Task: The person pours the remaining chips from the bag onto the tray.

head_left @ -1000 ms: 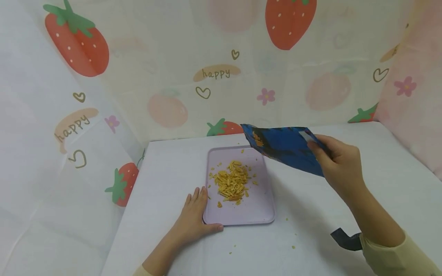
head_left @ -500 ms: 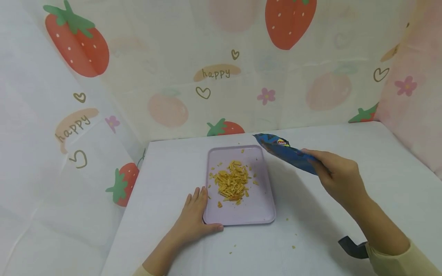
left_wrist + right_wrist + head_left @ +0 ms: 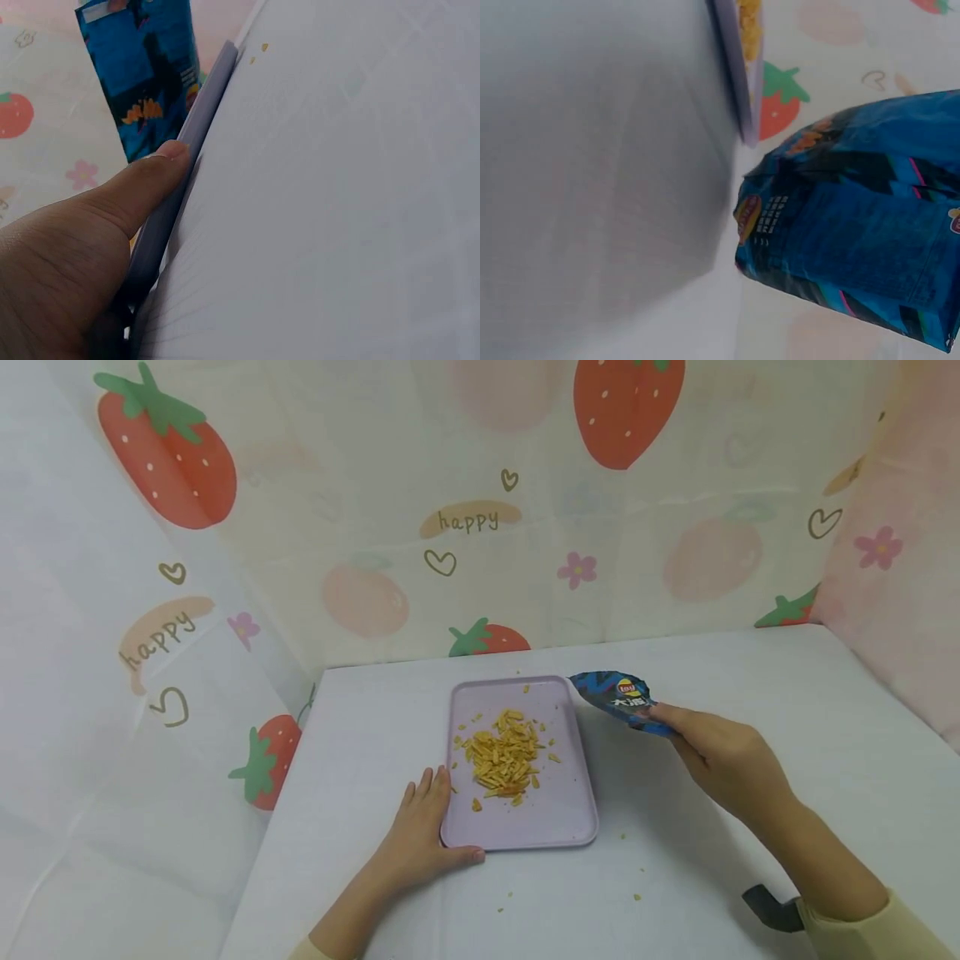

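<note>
Crumbled yellow potato chips (image 3: 507, 756) lie heaped on a light purple tray (image 3: 555, 827) on the white table. My left hand (image 3: 423, 827) rests at the tray's near-left corner, fingers straight along the left rim and thumb along the front edge. The left wrist view shows that thumb (image 3: 150, 184) against the tray's side (image 3: 206, 112). Just right of the tray, above the table, my right hand (image 3: 731, 760) grips a blue chip bag (image 3: 622, 697). In the right wrist view the bag (image 3: 855, 232) looks flattened, while the gripping fingers are out of view.
Small crumbs (image 3: 637, 897) are scattered on the table (image 3: 420, 902) in front of and right of the tray. A dark strap (image 3: 772, 908) sticks out from my right sleeve. A strawberry-print cloth (image 3: 480, 568) hangs behind the table.
My right hand has moved right and downward, away from over the tray, turning the chip bag so its logo shows. The left hand, tray and chips have stayed in place.
</note>
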A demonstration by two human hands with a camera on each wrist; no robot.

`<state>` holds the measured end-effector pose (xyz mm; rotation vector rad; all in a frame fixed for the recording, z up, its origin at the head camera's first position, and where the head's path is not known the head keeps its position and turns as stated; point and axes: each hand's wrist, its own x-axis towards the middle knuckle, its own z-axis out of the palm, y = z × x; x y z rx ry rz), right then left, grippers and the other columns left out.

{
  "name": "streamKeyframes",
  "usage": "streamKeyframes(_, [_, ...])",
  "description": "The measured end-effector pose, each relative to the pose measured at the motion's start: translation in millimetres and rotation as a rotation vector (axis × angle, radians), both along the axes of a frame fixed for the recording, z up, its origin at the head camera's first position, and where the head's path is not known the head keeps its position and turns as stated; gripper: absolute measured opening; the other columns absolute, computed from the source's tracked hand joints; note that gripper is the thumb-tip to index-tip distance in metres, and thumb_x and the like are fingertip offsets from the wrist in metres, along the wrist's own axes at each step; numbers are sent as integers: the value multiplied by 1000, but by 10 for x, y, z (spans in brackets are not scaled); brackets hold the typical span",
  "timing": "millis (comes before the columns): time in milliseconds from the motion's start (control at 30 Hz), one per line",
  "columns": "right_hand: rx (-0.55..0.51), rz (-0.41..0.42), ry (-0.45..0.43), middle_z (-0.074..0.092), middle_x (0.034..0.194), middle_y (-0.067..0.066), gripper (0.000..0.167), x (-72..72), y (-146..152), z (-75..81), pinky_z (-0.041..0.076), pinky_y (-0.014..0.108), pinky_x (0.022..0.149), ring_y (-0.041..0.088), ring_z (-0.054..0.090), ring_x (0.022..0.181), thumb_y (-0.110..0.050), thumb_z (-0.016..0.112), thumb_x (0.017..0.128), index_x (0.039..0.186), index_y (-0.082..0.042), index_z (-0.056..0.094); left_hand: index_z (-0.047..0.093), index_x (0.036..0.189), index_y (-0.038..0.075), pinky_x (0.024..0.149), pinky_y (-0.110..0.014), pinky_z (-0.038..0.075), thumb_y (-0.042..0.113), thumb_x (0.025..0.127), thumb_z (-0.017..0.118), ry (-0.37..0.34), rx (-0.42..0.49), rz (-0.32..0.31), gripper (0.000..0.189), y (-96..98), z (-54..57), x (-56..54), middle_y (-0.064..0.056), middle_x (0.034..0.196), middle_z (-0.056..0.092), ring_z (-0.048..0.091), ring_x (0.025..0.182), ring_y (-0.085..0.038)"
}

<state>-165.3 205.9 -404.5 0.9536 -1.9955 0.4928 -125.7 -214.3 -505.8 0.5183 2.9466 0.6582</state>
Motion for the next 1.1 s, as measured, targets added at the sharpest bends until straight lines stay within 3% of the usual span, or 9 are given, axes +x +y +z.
streamKeyframes(367, [54, -20, -92, 79, 108, 9, 47, 46, 88, -238, 61, 41, 71, 31, 77, 93, -38, 41, 111, 117, -8, 77, 12, 161, -5, 128, -54, 4, 79, 75, 69, 4, -11, -4, 133, -3, 0, -6, -21, 169, 14, 6, 158, -37])
streamKeyframes(667, [150, -67, -182, 77, 114, 6, 54, 126, 207, -343, 61, 43, 67, 30, 76, 92, -44, 34, 111, 122, -13, 77, 12, 161, -5, 128, -55, 3, 78, 76, 70, -6, -14, -4, 133, 0, 8, -19, -21, 169, 13, 6, 158, -38])
streamKeyframes(767, [178, -81, -201, 77, 117, 6, 30, 142, 246, -386, 61, 43, 67, 29, 76, 93, -29, 61, 104, 124, -13, 76, 13, 161, -5, 128, -55, 4, 78, 75, 70, -5, -16, 0, 133, -4, -4, -20, -21, 169, 14, 6, 158, -38])
streamKeyframes(800, [184, -87, -208, 77, 117, 6, 28, 144, 259, -408, 61, 44, 67, 30, 76, 93, -22, 68, 99, 124, -13, 76, 13, 161, -5, 128, -55, 4, 79, 75, 70, -5, -18, 1, 133, -5, -10, -21, -21, 169, 14, 6, 158, -38])
streamKeyframes(867, [198, -102, -232, 76, 119, 7, 41, 155, 279, -444, 61, 45, 68, 31, 76, 95, -9, 79, 85, 125, -14, 76, 13, 161, -5, 128, -55, 4, 79, 75, 70, -5, -17, 2, 133, -7, -19, -23, -21, 169, 14, 6, 158, -38])
streamKeyframes(900, [205, -108, -248, 75, 120, 8, 51, 164, 284, -457, 61, 45, 67, 31, 76, 95, -2, 81, 76, 125, -14, 75, 13, 161, -5, 128, -55, 3, 79, 75, 70, -8, -14, 3, 134, -7, -20, -21, -21, 169, 14, 6, 158, -38])
streamKeyframes(933, [212, -117, -264, 75, 122, 8, 54, 172, 288, -471, 61, 45, 67, 32, 75, 95, -2, 83, 75, 126, -14, 75, 13, 161, -5, 128, -55, 3, 79, 75, 70, -7, -12, 3, 134, -8, -23, -21, -21, 169, 14, 6, 158, -38])
streamKeyframes(1100, [261, -142, -366, 71, 131, 9, 58, 204, 288, -506, 61, 47, 73, 32, 73, 106, -4, 83, 77, 133, -16, 71, 12, 161, -5, 128, -54, 3, 80, 74, 69, -10, -15, 1, 135, -9, -31, -18, -20, 169, 13, 5, 158, -36])
